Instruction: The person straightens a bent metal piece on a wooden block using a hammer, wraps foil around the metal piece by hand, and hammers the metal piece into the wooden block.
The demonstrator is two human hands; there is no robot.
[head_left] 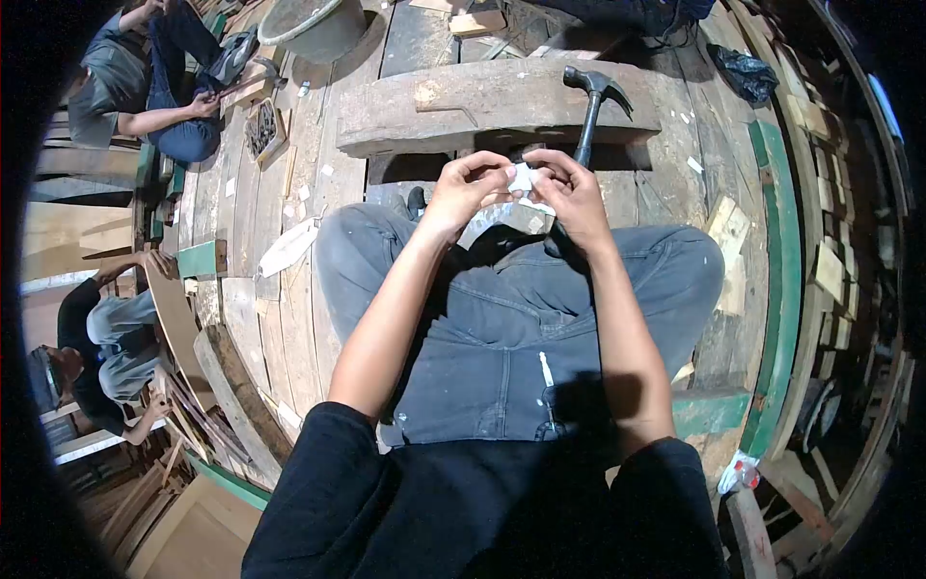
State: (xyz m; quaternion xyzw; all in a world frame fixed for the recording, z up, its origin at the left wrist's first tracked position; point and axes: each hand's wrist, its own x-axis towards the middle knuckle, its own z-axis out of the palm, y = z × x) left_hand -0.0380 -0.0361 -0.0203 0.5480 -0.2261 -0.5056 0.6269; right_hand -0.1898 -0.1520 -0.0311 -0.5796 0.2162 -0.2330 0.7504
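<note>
A small white piece (522, 178), perhaps paper or plastic, is pinched between my two hands above my lap. My left hand (467, 193) grips its left side with thumb and fingers. On its right side, my right hand (571, 198) holds it the same way. Just beyond my hands lies a thick wooden beam (502, 96). A claw hammer (590, 114) rests on the beam, its handle pointing toward my right hand. An L-shaped metal rod (449, 109) is also on the beam. Clear plastic (485, 220) shows partly below my hands.
Two people (106, 96) (106, 333) sit at the left. A grey bucket (316, 29), a wooden box of small pieces (262, 132) and a white bag (287, 247) stand or lie on the plank floor. A black plastic bag (743, 74) and green rail (775, 289) are at the right.
</note>
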